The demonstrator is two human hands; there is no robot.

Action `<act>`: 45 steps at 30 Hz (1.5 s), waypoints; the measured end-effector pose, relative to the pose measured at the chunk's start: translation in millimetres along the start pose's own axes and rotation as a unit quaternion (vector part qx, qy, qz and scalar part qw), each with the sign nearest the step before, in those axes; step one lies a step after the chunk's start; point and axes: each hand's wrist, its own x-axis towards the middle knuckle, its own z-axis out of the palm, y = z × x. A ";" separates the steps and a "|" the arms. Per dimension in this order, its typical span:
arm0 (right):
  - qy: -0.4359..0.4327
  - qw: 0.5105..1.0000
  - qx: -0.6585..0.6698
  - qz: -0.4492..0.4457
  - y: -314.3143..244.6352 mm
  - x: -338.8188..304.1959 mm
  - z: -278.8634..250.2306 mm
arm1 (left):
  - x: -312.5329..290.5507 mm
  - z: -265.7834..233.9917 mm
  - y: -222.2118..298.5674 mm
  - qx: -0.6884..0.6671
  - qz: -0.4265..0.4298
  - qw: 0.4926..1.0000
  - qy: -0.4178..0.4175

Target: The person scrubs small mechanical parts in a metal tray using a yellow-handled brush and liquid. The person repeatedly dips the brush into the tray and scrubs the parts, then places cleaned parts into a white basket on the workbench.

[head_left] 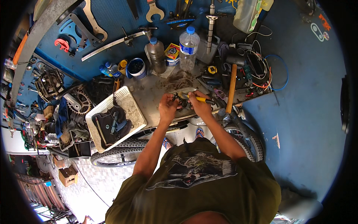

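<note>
Over the stained workbench (145, 87) both my hands are close together. My left hand (167, 108) is closed on a small black mechanical part (180, 101), whose exact kind I cannot make out. From the right, my right hand (200, 106) grips a tool with a yellow and black handle (204, 100). Its working end points left at the black part and is too small to identify. Behind the hands shows the pale curved rim of a shallow dish (186, 89), partly hidden by my fingers.
A cream plastic basket (138, 118) with dark cloth and tools stands left. Behind are a clear bottle (189, 48), a dark-filled bottle (156, 56) and a white tub (136, 68). A wooden-handled tool (231, 89) and tangled cables lie right. Bicycle wheels (119, 153) sit below the bench.
</note>
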 end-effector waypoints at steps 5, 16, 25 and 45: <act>-0.025 0.991 -0.100 0.088 25.8 4.7 -27.5 | -4.2 -1.2 19.6 -0.068 -0.061 0.996 0.025; -0.053 0.943 -0.293 -0.150 21.7 12.4 -59.3 | -0.6 -9.5 22.0 -0.069 -0.136 0.988 0.002; -0.033 0.967 -0.251 0.000 19.1 25.5 -48.9 | -4.7 -4.3 22.7 0.079 -0.118 0.990 -0.023; -0.011 0.991 -0.124 -0.057 5.1 5.1 -14.9 | -14.0 -7.8 12.2 0.136 -0.062 0.988 0.020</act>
